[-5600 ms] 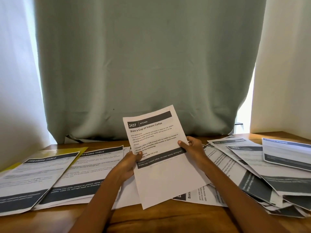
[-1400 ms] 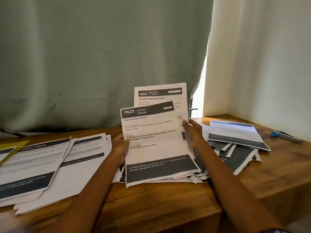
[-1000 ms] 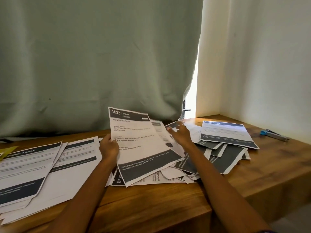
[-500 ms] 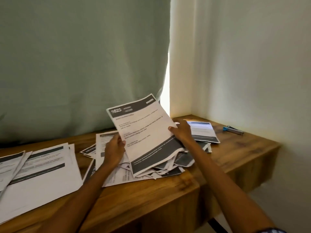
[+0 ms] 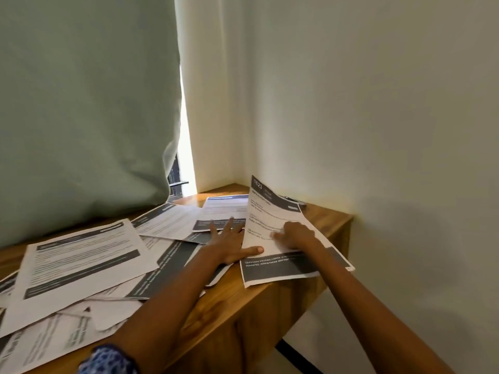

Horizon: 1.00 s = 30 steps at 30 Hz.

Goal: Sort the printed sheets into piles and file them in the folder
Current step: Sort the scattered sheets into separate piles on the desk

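The printed sheet headed 1623 lies at the right end of the wooden table, its dark bottom band hanging over the front edge. My right hand rests on top of its middle, fingers pointing left. My left hand lies flat beside the sheet's left edge with fingers spread and the thumb on the paper. A blue-headed sheet sits just behind my left hand. More printed sheets overlap across the left and middle. No folder is in view.
A green curtain hangs behind the table and a pale wall closes the right side. A small dark object peeks out behind the 1623 sheet near the corner. The table's right edge drops off just past the sheet.
The 1623 sheet went from held up over the middle pile to lying flat at the table's right end. Both hands moved right with it and flattened out. The view swung right.
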### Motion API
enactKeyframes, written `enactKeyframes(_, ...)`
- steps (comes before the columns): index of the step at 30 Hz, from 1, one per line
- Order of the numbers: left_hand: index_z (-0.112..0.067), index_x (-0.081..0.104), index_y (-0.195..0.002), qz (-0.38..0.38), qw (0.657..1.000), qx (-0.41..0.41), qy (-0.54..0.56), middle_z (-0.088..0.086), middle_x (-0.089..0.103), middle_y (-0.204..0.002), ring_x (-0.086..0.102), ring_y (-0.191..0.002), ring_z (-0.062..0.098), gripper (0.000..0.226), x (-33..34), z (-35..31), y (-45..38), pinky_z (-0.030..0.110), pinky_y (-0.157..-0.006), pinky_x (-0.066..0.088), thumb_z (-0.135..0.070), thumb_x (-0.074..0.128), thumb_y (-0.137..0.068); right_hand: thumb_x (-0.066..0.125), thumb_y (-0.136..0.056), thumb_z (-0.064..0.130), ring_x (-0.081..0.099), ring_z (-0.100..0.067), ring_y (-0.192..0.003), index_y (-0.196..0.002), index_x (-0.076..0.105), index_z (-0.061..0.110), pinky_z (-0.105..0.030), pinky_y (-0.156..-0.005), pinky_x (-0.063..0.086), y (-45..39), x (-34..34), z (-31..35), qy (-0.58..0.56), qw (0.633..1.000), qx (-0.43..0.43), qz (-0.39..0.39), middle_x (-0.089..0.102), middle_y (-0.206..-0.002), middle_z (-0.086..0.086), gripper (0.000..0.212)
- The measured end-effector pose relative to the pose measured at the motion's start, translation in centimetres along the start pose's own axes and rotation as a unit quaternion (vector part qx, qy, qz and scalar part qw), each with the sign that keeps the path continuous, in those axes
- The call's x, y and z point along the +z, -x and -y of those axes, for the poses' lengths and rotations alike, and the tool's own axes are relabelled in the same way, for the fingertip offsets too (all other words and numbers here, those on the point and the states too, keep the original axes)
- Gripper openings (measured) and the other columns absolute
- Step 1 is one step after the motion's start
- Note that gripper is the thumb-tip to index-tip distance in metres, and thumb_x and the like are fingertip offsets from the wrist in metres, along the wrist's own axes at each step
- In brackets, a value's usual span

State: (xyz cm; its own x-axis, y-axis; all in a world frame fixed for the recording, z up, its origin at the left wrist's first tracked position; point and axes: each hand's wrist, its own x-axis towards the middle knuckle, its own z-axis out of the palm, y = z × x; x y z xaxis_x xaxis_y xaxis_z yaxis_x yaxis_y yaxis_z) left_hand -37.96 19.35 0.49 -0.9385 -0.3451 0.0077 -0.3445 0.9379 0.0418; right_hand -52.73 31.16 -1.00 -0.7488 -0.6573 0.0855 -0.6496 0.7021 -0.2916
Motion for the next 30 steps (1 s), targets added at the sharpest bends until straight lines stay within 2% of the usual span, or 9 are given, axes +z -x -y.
enactKeyframes(3, -0.035, 0.001, -0.149, 0.015, 1.0, 0.021, -0.01, -0.005, -0.005, -0.158, -0.011, -0.144, 0.027, 0.102, 0.3, 0.4, -1.1, 0.067, -0.106, -0.013, -0.091, 0.011, -0.065, 0.04, -0.083, 0.072, 0.035, -0.033, -0.133, -0.136, 0.04, 0.013, -0.053, -0.112, 0.02, -1.6, 0.5, -0.7, 0.021, 0.998, 0.028, 0.043, 0.039, -0.145, -0.013, 0.08)
enactKeyframes(5, -0.04, 0.005, -0.148, 0.009, 1.0, 0.015, 0.017, -0.008, -0.003, -0.158, -0.006, -0.145, 0.027, 0.118, 0.9, 1.6, -1.6, 0.069, -0.104, -0.01, -0.097, -0.007, -0.045, 0.035, -0.085, 0.072, 0.027, -0.032, -0.138, -0.142, 0.03, 0.015, -0.053, -0.114, 0.015, -2.3, 0.3, -1.6, 0.036, 0.998, 0.001, 0.05, 0.029, -0.15, -0.012, 0.081)
enactKeyframes(6, -0.042, 0.005, -0.147, 0.005, 1.0, 0.005, 0.028, -0.009, -0.002, -0.158, -0.004, -0.145, 0.027, 0.114, 1.2, 2.0, -1.7, 0.07, -0.104, -0.008, -0.095, -0.011, -0.047, 0.033, -0.087, 0.07, 0.025, -0.03, -0.138, -0.142, 0.028, 0.015, -0.052, -0.114, 0.014, -2.5, 0.2, -2.0, 0.037, 0.998, -0.024, 0.048, 0.027, -0.151, -0.01, 0.078)
enactKeyframes(14, -0.038, 0.004, -0.148, 0.009, 0.994, -0.102, 0.034, -0.006, 0.0, -0.158, 0.0, -0.145, 0.025, 0.07, 1.5, 7.0, -0.7, 0.069, -0.105, -0.006, -0.069, 0.016, -0.087, 0.049, -0.09, 0.053, 0.024, -0.026, -0.139, -0.144, 0.03, 0.027, -0.041, -0.114, 0.02, -3.2, -0.7, -2.7, -0.049, 0.984, -0.139, 0.099, 0.022, -0.155, -0.006, 0.062)
enactKeyframes(18, -0.03, 0.026, -0.142, -0.065, 0.988, -0.136, -0.015, -0.002, 0.027, -0.153, 0.021, -0.142, 0.024, 0.055, 1.0, 6.3, -0.1, 0.068, -0.106, -0.001, -0.058, 0.027, -0.094, 0.05, -0.09, 0.052, 0.028, -0.025, -0.138, -0.145, 0.031, 0.025, -0.038, -0.112, 0.025, -5.0, -0.9, -1.0, -0.06, 0.983, -0.143, 0.094, 0.024, -0.154, -0.004, 0.064)
enactKeyframes(21, -0.026, 0.029, -0.14, -0.148, 0.983, -0.109, -0.02, 0.001, 0.031, -0.15, 0.022, -0.141, 0.02, 0.047, 0.8, 4.4, -0.6, 0.063, -0.111, 0.001, -0.044, 0.036, -0.097, 0.052, -0.089, 0.053, 0.031, -0.024, -0.136, -0.144, 0.033, 0.025, -0.036, -0.109, 0.028, -6.8, -0.9, -0.1, -0.071, 0.983, -0.134, 0.099, 0.027, -0.153, -0.003, 0.065)
enactKeyframes(23, -0.029, 0.018, -0.145, -0.133, 0.989, -0.06, 0.004, -0.001, 0.017, -0.156, 0.011, -0.145, 0.02, 0.054, 0.8, 2.7, -1.3, 0.06, -0.112, -0.002, -0.048, 0.032, -0.097, 0.057, -0.088, 0.047, 0.035, -0.023, -0.133, -0.141, 0.038, 0.022, -0.034, -0.107, 0.03, -8.1, -0.9, -0.1, -0.094, 0.981, -0.131, 0.105, 0.033, -0.15, -0.003, 0.062)
enactKeyframes(28, -0.034, 0.01, -0.149, -0.016, 0.999, -0.03, 0.001, -0.003, 0.003, -0.158, 0.002, -0.146, 0.023, 0.069, 2.1, -0.1, -3.7, 0.061, -0.112, -0.006, -0.066, 0.022, -0.09, 0.055, -0.092, 0.036, 0.044, -0.025, -0.125, -0.133, 0.047, 0.015, -0.041, -0.107, 0.033, -11.8, -1.1, -3.0, -0.012, 0.988, -0.086, -0.125, 0.05, -0.136, -0.007, 0.047)
enactKeyframes(30, -0.035, 0.008, -0.149, -0.016, 1.0, -0.027, 0.004, -0.003, 0.001, -0.158, 0.001, -0.146, 0.022, 0.069, 2.2, -0.2, -4.3, 0.061, -0.112, -0.006, -0.066, 0.024, -0.089, 0.052, -0.093, 0.024, 0.051, -0.027, -0.116, -0.13, 0.05, 0.013, -0.035, -0.099, 0.04, -13.1, -1.0, -5.1, -0.008, 0.99, -0.054, -0.131, 0.056, -0.129, -0.009, 0.039)
